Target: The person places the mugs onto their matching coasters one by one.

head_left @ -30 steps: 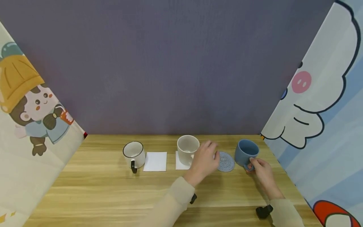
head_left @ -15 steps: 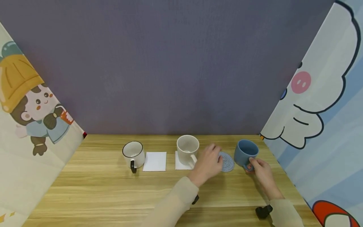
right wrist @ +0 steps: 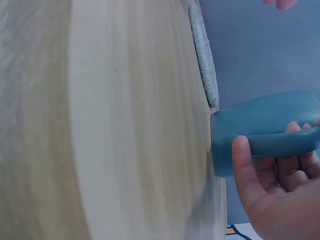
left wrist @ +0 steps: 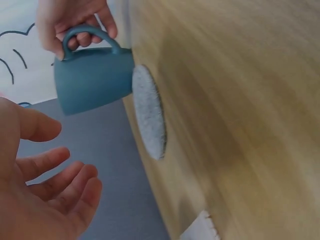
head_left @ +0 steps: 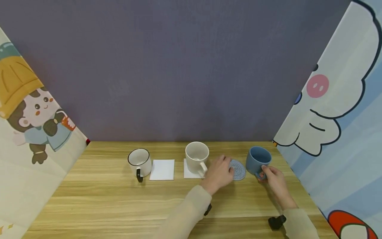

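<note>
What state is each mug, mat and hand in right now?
Left white mat: flat, nothing on it
Black-rimmed mug: upright, beside the left white mat
Right white mat: flat, partly covered
Plain white mug: upright, on the right white mat
Round mat: flat, no mug on it
Blue mug: upright, beside the round mat
Left hand: relaxed, holding nothing
Right hand: gripping the blue mug's handle

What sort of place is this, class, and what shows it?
Probably a staged tabletop set, not a lived-in room: a wooden table, a plain backdrop and cartoon prints on both sides.
</note>
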The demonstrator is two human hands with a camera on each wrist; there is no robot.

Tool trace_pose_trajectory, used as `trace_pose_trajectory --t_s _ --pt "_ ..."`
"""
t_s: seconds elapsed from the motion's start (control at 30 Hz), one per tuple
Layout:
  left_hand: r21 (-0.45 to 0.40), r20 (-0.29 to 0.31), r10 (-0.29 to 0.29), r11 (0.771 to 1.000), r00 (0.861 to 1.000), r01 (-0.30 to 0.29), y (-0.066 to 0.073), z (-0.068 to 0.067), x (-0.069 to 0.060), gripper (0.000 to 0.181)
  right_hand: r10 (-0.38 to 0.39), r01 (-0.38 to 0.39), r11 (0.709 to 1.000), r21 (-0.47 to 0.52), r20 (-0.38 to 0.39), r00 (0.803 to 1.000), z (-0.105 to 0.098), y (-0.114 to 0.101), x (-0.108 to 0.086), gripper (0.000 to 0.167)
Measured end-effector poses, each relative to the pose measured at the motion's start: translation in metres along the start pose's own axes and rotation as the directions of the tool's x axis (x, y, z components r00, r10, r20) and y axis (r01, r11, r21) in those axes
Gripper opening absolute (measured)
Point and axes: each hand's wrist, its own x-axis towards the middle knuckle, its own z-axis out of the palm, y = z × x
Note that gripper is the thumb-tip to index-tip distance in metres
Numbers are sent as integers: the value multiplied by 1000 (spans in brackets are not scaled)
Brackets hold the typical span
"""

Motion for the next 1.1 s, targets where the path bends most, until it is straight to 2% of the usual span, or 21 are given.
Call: trace_pose_trajectory --t_s 0.13,0.4,0.83,1.1 --pt "-25 34 -41 999 999 42 -2 8 1 38 19 -19 1000 -6 -6 1000 1 -2 -1 40" --pt "-37 49 -112 993 992 114 -6 24 0 37 64 -64 998 -4 0 998 2 -3 -1 41" --pt "40 15 -126 991 992 125 -8 40 7 34 42 -42 999 13 12 999 1 -5 -2 39" --pt "96 65 -148 985 987 141 -11 50 14 36 24 -24 1000 15 -3 1000 1 -6 -3 41"
